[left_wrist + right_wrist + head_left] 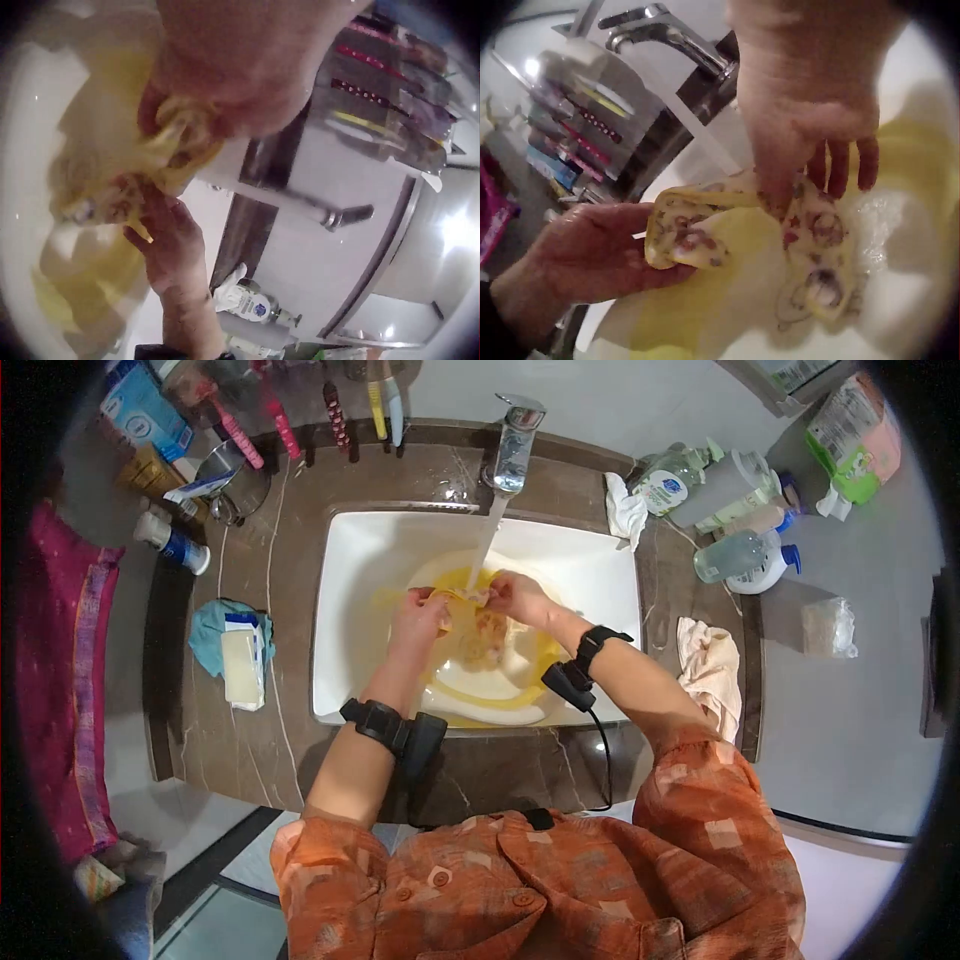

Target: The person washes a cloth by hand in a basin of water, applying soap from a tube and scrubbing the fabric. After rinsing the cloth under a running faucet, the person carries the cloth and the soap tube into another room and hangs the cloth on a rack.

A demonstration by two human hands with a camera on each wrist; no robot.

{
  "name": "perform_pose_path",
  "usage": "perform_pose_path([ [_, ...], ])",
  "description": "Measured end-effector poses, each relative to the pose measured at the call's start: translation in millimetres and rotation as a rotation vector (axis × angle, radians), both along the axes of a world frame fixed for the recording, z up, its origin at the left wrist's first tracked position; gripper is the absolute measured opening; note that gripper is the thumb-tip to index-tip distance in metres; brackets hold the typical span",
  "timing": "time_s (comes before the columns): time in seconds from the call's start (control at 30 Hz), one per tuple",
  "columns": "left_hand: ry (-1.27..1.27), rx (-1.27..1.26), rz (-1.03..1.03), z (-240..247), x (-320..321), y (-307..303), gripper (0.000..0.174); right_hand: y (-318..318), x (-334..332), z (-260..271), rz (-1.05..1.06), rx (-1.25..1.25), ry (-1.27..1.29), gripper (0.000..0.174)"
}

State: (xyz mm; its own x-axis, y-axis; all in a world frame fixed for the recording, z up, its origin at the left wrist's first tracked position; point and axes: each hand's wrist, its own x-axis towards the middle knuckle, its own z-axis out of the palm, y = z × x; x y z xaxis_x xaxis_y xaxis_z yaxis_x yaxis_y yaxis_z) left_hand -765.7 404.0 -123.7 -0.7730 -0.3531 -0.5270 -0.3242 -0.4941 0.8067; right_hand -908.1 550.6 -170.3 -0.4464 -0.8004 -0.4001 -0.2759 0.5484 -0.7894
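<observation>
A wet, pale cloth [821, 232] with yellow edging and a printed pattern is stretched between both hands over the white sink [350, 570]. My left hand [420, 622] grips one end, where the yellow border folds over its fingers. On the other side, my right hand [520, 600] pinches the cloth between thumb and fingers, and part of it hangs below. From the chrome faucet [515, 450], a stream of water [487, 545] falls right at the cloth between the hands. Yellowish fabric [67, 300] also shows lower in the basin.
Left of the sink, a teal cloth [207, 640] lies beside a white-and-blue packet [243, 660]. Toothbrushes hang on the back wall. Pump bottles [670, 480] and a white tissue [625, 510] stand at the back right, with a peach cloth [708, 670] on the right counter edge.
</observation>
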Motion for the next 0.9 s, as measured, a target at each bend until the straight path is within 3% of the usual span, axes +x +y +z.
perform_pose_path([
  [0.07, -0.155, -0.298, -0.114, 3, 5, 2, 0.051, -3, 4, 13, -0.265, 0.181, 0.194, 0.050],
  [0.13, -0.158, -0.304, -0.160, -1, 4, 6, 0.057, -6, 32, 6, -0.201, 0.145, 0.249, 0.042],
  [0.2, -0.161, -0.314, -0.207, -5, 3, 7, 0.063, -7, 53, 7, 0.494, 0.159, 0.787, 0.035],
  [0.27, -0.212, -0.289, -0.226, -9, 3, 7, 0.067, -15, 38, -2, 0.524, 0.304, 0.697, 0.033],
  [0.33, -0.227, -0.198, -0.188, 6, 7, 11, 0.066, -10, 19, -5, 0.088, 0.315, 0.541, 0.039],
  [0.4, -0.230, -0.109, -0.150, 14, 4, 15, 0.066, -19, 26, -6, 0.085, 0.377, 0.594, 0.032],
  [0.5, -0.280, 0.031, -0.029, 11, 1, 13, 0.058, -29, 40, 22, -0.127, -0.097, 0.107, 0.023],
  [0.57, -0.274, 0.409, 0.033, 7, -2, 7, 0.048, -39, 56, 75, -0.226, -0.136, 0.021, 0.024],
  [0.6, -0.273, 0.413, 0.034, -3, -1, 7, 0.048, -43, 62, 87, -0.335, -0.183, -0.060, 0.025],
  [0.67, 0.108, 0.692, 0.194, -26, -1, 8, 0.034, -47, 74, 77, -0.272, -0.327, -0.001, 0.025],
  [0.77, -0.015, 0.479, 0.225, -19, -11, 15, 0.031, -46, 70, 51, -0.177, -0.025, 0.392, 0.023],
  [0.8, -0.013, 0.479, 0.230, -33, -14, 16, 0.031, -42, 63, 46, -0.172, -0.026, 0.393, 0.023],
  [0.87, -0.014, 0.065, 0.191, -75, -19, 18, 0.027, -33, 49, 38, -0.072, 0.148, 0.429, 0.026],
  [0.9, -0.020, 0.072, 0.194, -54, -13, 19, 0.027, -30, 43, 29, -0.081, 0.197, 0.494, 0.029],
])
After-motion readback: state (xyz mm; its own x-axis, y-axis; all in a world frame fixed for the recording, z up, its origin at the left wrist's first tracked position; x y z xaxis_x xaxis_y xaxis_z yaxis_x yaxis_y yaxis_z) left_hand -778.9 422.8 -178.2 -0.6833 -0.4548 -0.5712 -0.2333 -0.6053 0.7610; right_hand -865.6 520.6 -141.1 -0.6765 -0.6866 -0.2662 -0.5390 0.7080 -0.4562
